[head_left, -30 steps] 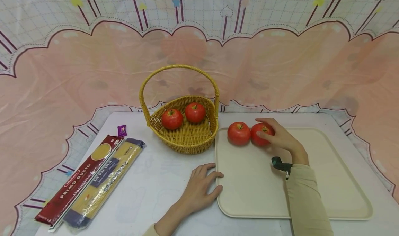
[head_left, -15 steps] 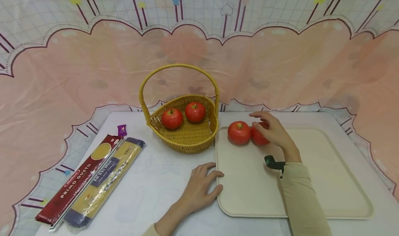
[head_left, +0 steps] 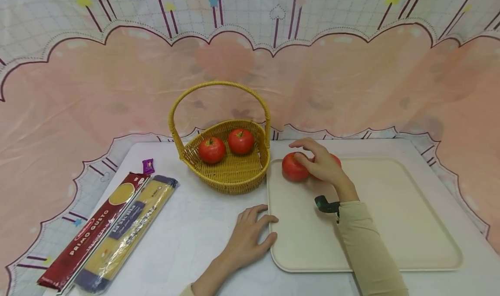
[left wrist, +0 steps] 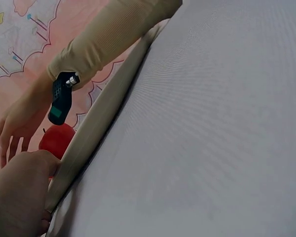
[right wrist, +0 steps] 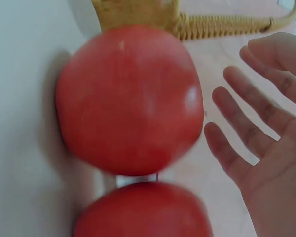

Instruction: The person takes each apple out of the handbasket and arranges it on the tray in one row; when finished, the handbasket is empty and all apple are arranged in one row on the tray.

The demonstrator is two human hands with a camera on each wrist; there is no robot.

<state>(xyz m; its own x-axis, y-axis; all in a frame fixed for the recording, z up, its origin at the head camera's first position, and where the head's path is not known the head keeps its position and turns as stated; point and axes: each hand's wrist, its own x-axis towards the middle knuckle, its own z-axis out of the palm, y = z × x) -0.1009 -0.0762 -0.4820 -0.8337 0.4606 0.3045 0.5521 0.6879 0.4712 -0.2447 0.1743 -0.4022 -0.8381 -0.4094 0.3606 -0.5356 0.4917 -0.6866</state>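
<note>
Over the left end of a beige tray [head_left: 406, 213], my right hand [head_left: 322, 161] hovers at a red apple [head_left: 294, 169], fingers spread and apart from it in the right wrist view. Behind that hand, a second apple [head_left: 335, 160] is partly covered; it sits beside the first on the tray. My left hand [head_left: 248, 239] rests against the tray's left rim, fingertips and thumb touching the edge. A yellow wicker basket [head_left: 234, 186] with a tall handle holds two more red apples [head_left: 212, 150], just left of the tray.
Two long spaghetti packs lie slanted on the white table at the left, one red [head_left: 93, 233] and one yellow and blue [head_left: 126, 231]. Near their far end is a small purple wrapped sweet [head_left: 148, 166]. A patterned cloth [head_left: 234, 70] hangs behind the table.
My right hand has shifted left, from the right-hand tray apple to above the left-hand one. Both apples stay on the tray. The left hand keeps its place at the rim.
</note>
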